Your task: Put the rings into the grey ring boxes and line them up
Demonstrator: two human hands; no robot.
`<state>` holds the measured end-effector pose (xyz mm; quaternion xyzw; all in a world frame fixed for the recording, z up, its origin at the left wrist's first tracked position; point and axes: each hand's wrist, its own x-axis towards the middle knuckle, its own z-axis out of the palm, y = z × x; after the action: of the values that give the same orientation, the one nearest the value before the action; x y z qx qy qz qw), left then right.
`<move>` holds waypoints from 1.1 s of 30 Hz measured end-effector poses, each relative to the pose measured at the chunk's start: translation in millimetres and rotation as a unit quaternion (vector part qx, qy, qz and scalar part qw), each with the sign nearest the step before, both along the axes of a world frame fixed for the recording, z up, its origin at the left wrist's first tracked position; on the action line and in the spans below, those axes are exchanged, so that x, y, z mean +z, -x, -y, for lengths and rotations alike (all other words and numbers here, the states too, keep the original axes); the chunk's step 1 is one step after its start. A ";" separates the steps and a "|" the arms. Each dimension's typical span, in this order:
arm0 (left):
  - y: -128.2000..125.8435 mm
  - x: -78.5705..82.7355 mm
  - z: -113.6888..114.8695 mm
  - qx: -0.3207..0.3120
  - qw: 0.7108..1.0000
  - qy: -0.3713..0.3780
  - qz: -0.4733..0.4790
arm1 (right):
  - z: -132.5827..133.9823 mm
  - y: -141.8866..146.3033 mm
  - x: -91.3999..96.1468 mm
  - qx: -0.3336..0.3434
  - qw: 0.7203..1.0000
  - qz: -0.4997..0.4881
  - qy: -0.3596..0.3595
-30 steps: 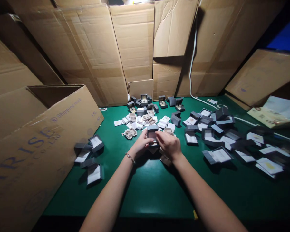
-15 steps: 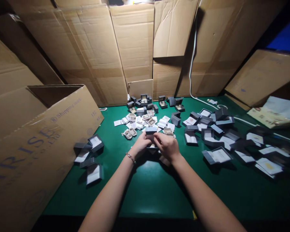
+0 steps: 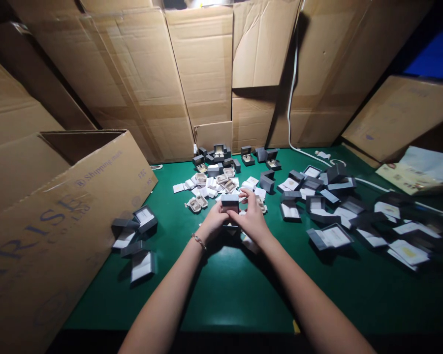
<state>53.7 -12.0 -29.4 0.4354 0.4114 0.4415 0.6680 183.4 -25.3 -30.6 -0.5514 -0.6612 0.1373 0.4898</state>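
Both my hands meet over the middle of the green table (image 3: 239,290). My left hand (image 3: 214,220) and my right hand (image 3: 251,217) are closed around a small dark grey jewellery box (image 3: 230,200), its lid showing above my fingers. The box's lower part is hidden by my hands. A bracelet (image 3: 199,240) circles my left wrist. Just beyond my fingers lie small white and beige inserts (image 3: 211,184) in a loose pile.
Several open grey boxes (image 3: 327,199) are scattered to the right, a few more (image 3: 135,236) at the left beside a large tilted cardboard carton (image 3: 59,216). Cardboard sheets (image 3: 206,69) wall the back. A white cable (image 3: 293,118) runs down at the right.
The box's lid has come down from open to nearly closed between my hands. My right hand has shifted slightly up and forward over the box.
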 end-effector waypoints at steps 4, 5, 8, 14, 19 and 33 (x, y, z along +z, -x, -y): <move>-1.4 -3.3 -0.9 -0.006 1.000 -0.018 0.010 | -3.5 0.7 2.4 0.075 0.989 -0.075 0.102; -1.7 -3.6 -1.1 -0.003 1.000 -0.025 0.012 | -3.3 1.0 3.1 0.093 0.984 -0.092 0.121; -2.2 -2.4 -1.5 0.004 0.999 -0.049 0.000 | -1.7 2.7 4.2 0.095 0.979 -0.115 0.140; -2.0 -2.7 -0.7 0.002 0.991 -0.113 -0.075 | -1.1 10.6 -2.0 0.095 0.959 -0.234 0.129; -0.5 -11.8 2.1 0.009 0.974 -0.181 -0.134 | 2.1 15.1 1.5 0.126 0.926 -0.324 0.151; 15.3 13.8 -5.8 0.071 0.989 0.104 0.080 | -19.0 -23.9 1.2 0.001 0.981 -0.184 0.068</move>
<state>38.4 -6.2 -15.7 0.2963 0.4299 0.4759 0.7078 207.3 -6.3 -29.5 -0.5482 -0.5496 0.2814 0.5641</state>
